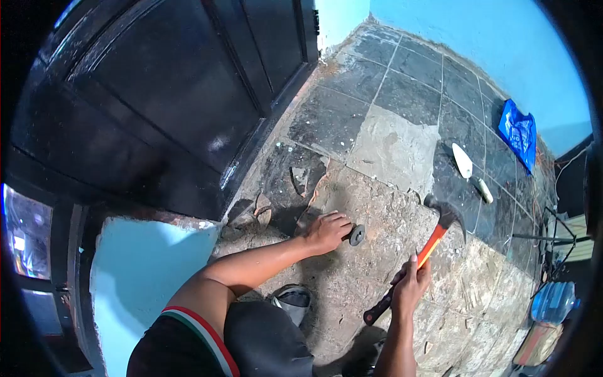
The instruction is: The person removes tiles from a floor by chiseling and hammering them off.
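My left hand [328,232] is closed around a chisel low over the rough floor. The chisel's dark round guard [357,235] faces up toward me; its blade is hidden by the hand. My right hand [411,284] grips a claw hammer [433,242] by its orange and black handle. The hammer's head is raised to the right of the chisel, apart from it. Just beyond my left hand lie broken dark tile pieces [301,179] at the edge of the remaining tile.
A dark door [169,94] stands on the left beside a light blue wall [151,270]. Grey floor tiles [408,94] extend ahead, with a trowel [463,161] and a blue bag [519,135] on them. A water bottle [553,303] is at the right. My shoe [294,303] is nearby.
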### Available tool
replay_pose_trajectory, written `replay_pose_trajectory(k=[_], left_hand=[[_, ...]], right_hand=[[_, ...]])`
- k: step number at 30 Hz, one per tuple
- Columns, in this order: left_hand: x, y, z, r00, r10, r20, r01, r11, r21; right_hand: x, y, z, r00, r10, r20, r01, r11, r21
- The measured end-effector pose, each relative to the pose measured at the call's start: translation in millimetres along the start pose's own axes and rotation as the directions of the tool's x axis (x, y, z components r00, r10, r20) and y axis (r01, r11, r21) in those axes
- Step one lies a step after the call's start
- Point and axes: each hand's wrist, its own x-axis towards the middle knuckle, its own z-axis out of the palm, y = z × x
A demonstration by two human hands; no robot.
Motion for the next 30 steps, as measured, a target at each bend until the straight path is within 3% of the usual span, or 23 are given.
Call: replay_pose_trajectory(k=[5,6,7,8,9,11,13,16,19,20,21,22,24,25,26,29,30], left_hand=[[-3.5,3.5,6.2,0.999,-0.041,0.015,0.040,0.997,0.066],[-3.7,5.0,6.7,0.999,-0.040,0.017,0.038,0.996,0.082],[-2.6,5.5,6.5,0.999,-0.035,0.016,0.033,0.994,0.099],[-1.3,4.8,6.8,0.998,-0.054,0.027,0.051,0.994,0.100],[-3.3,5.9,8.5,0.996,-0.073,0.042,0.069,0.993,0.097],[-6.6,4.9,12.0,0.996,-0.070,0.062,0.064,0.992,0.106],[-6.6,1.0,18.9,0.998,-0.022,0.062,0.014,0.992,0.125],[-7.7,-3.0,25.2,0.998,0.003,0.068,-0.013,0.989,0.145],[-6.8,-7.5,27.4,0.997,0.024,0.070,-0.034,0.988,0.149],[-6.1,-8.5,26.7,0.997,0.022,0.071,-0.033,0.988,0.149],[-5.1,-9.0,26.8,0.997,0.024,0.075,-0.035,0.988,0.148],[-3.5,-8.5,27.5,0.997,0.028,0.078,-0.039,0.989,0.144],[-4.9,-8.8,26.7,0.999,0.031,0.035,-0.035,0.991,0.132],[-6.3,-7.6,27.3,0.999,0.030,0.016,-0.032,0.992,0.123],[-6.0,-6.4,28.1,0.999,0.031,0.034,-0.035,0.991,0.128],[-2.5,-6.1,29.6,0.996,0.049,0.070,-0.059,0.987,0.147],[-3.2,-9.0,31.2,0.996,0.059,0.065,-0.068,0.985,0.157]], right_hand=[[-56.2,61.2,3.4,0.971,0.096,-0.218,-0.076,0.992,0.098],[-74.4,73.7,9.4,0.970,0.180,-0.161,-0.149,0.971,0.186],[-87.6,113.7,14.1,0.980,0.096,-0.172,-0.095,0.995,0.015],[-103.2,102.2,26.7,0.965,0.259,-0.032,-0.254,0.960,0.122],[-110.7,98.3,32.1,0.919,0.377,0.114,-0.387,0.919,0.076],[-111.6,100.5,30.9,0.911,0.392,0.125,-0.405,0.909,0.098],[-94.1,99.6,13.1,0.922,0.370,0.113,-0.382,0.918,0.105],[-73.0,72.9,-4.1,0.957,0.245,-0.157,-0.212,0.956,0.203],[-59.4,68.6,-16.3,0.894,0.140,-0.426,-0.019,0.961,0.276],[-65.7,69.1,-11.1,0.879,0.159,-0.449,0.004,0.940,0.341],[-79.8,86.8,-9.1,0.897,0.210,-0.388,-0.100,0.953,0.286],[-97.1,145.4,-8.3,0.942,0.079,-0.326,-0.066,0.997,0.051],[-109.6,149.4,11.8,0.978,0.203,-0.055,-0.206,0.977,-0.055],[-104.6,96.1,26.7,0.901,0.408,0.145,-0.416,0.909,0.031],[-100.9,88.4,28.9,0.877,0.464,0.123,-0.474,0.878,0.070],[-86.2,93.6,11.3,0.914,0.407,0.007,-0.403,0.902,0.157],[-78.0,98.8,0.4,0.963,0.267,-0.033,-0.261,0.957,0.124]])
